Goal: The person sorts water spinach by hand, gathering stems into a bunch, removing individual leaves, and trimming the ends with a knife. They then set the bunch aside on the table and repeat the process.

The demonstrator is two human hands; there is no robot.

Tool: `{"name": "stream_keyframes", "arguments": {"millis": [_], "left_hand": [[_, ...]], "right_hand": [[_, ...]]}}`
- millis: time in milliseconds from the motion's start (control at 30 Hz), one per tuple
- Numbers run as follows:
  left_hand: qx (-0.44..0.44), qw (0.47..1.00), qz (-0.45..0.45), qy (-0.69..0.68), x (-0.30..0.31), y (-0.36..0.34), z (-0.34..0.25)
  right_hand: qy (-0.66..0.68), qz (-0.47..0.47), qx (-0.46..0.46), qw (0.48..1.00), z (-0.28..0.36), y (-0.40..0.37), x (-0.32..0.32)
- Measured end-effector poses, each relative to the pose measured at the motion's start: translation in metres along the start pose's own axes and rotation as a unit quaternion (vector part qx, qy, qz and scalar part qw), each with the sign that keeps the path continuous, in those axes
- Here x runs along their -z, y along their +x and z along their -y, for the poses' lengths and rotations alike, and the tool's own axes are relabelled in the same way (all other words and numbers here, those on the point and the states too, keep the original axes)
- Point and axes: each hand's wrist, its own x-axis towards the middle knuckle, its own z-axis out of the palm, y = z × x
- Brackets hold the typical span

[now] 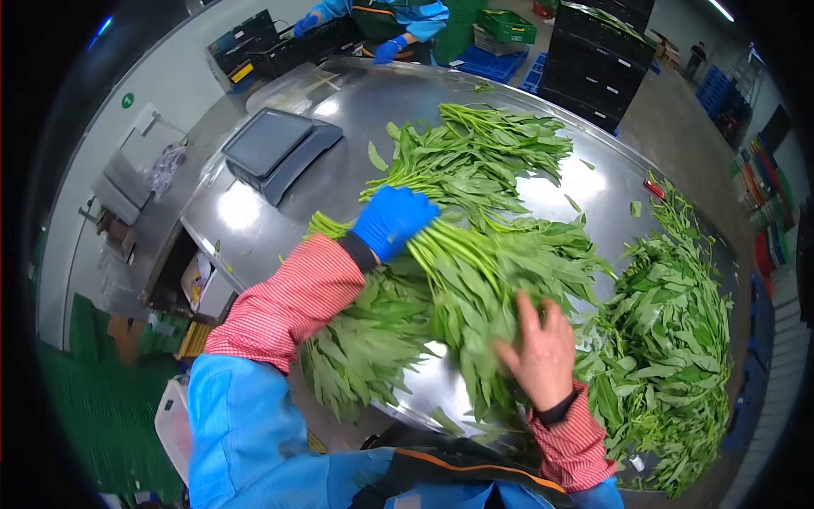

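My left hand point(393, 222), in a blue glove, is closed round the stems of a bunch of water spinach point(462, 271). The leafy end of that bunch spreads to the right and toward me. My bare right hand point(541, 352) is over those leaves with its fingers apart, slightly blurred. Beneath my left forearm lies another leafy bunch point(365, 339) near the table's front edge. Farther back, more bunches point(483, 153) are laid with their stems side by side. A large loose heap of the same greens point(661, 339) covers the right side.
The metal table point(339, 204) carries a grey scale point(271, 144) at the left and a small red-handled object point(654, 188) at the right. A co-worker in blue gloves point(388, 49) stands at the far edge. Black crates point(593, 68) are stacked behind the table.
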Motion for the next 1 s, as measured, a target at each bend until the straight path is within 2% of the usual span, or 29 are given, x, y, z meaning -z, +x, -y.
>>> {"name": "stream_keyframes", "arguments": {"millis": [33,133,233,267,333,400,433,467,500,533,567,600,700,733,867,933,1000], "left_hand": [[0.018,0.999,-0.034,-0.005,-0.006,-0.001,0.027],[0.094,0.988,-0.123,-0.023,-0.034,0.003,0.108],[0.184,0.969,-0.159,-0.036,-0.057,0.016,0.173],[0.216,0.962,-0.163,-0.027,-0.066,0.019,0.189],[0.214,0.956,-0.199,-0.026,-0.095,0.018,0.222],[0.258,0.950,-0.168,-0.049,-0.129,0.009,0.249],[0.318,0.938,-0.068,-0.123,-0.137,0.004,0.259],[0.390,0.904,0.048,-0.168,-0.129,0.007,0.253],[0.357,0.924,-0.031,-0.133,-0.243,-0.054,0.315],[0.364,0.912,0.095,-0.166,-0.252,-0.074,0.320],[0.372,0.894,0.182,-0.169,-0.265,-0.092,0.322],[0.383,0.880,0.222,-0.173,-0.273,-0.094,0.319],[0.401,0.843,0.315,-0.174,-0.289,-0.104,0.313],[0.406,0.833,0.331,-0.179,-0.290,-0.108,0.310],[0.443,0.797,0.358,-0.202,-0.279,-0.103,0.293],[0.509,0.768,0.315,-0.228,-0.264,-0.089,0.290],[0.610,0.721,0.208,-0.255,-0.231,-0.060,0.279]], "right_hand": [[0.013,-0.014,-0.028,0.999,-0.007,-0.001,-0.009],[0.020,0.047,-0.077,0.996,-0.010,-0.001,-0.018],[0.052,0.126,-0.079,0.988,-0.007,-0.009,-0.044],[0.043,0.119,-0.058,0.990,-0.005,-0.010,-0.053],[0.072,0.159,-0.067,0.982,-0.003,-0.014,-0.070],[0.087,0.193,-0.091,0.973,0.001,-0.011,-0.076],[0.086,0.204,-0.095,0.971,0.001,-0.011,-0.081],[0.101,0.175,-0.073,0.977,-0.001,-0.014,-0.089],[0.112,0.145,-0.052,0.982,-0.004,-0.018,-0.095],[0.110,0.163,-0.059,0.979,-0.005,-0.019,-0.096],[0.110,0.180,-0.064,0.975,-0.006,-0.018,-0.096],[0.110,0.207,-0.079,0.969,-0.007,-0.018,-0.095],[0.116,0.176,-0.071,0.975,-0.017,-0.030,-0.111],[0.108,0.192,-0.073,0.973,-0.020,-0.033,-0.114],[0.099,0.154,-0.066,0.981,-0.028,-0.048,-0.119],[0.114,0.158,-0.070,0.978,-0.033,-0.053,-0.110],[0.123,0.150,-0.073,0.978,-0.042,-0.061,-0.098]]}}
